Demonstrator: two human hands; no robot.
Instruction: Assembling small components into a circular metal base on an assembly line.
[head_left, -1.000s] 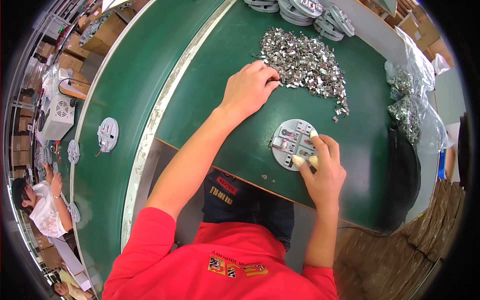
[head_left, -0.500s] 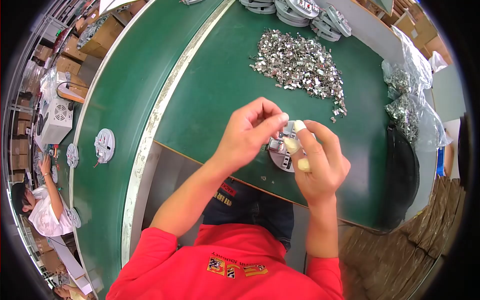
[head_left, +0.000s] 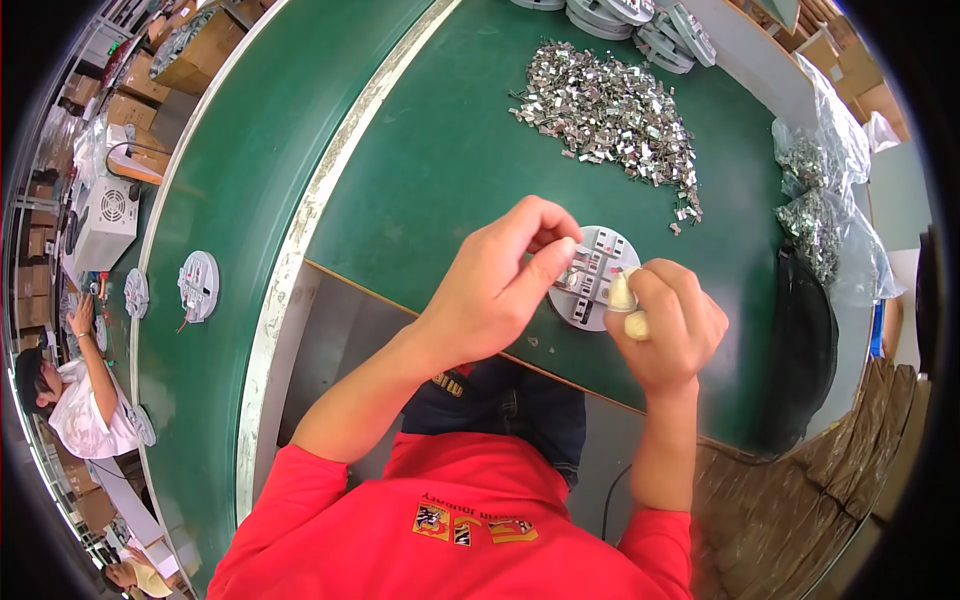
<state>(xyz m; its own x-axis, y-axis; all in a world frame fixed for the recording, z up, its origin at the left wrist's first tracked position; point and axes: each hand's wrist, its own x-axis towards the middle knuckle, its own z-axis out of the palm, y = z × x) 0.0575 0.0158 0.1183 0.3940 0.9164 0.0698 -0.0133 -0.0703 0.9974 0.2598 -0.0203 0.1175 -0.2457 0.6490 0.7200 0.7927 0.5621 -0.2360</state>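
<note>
Mid-frame, left hand (head_left: pixel 500 285) and right hand (head_left: pixel 672 325) are seemingly fitting the grey disc (head_left: pixel 600 266), grips unclear from here, next needing careful alignment.

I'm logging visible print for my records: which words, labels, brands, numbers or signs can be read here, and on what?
I won't copy wording, only where it stands:
Red shirt: lettering above yellow-and-black patches, upside down in this view.
Dark trousers: yellowish lettering, only partly visible.
Grey round part: any print too small to read.
</note>
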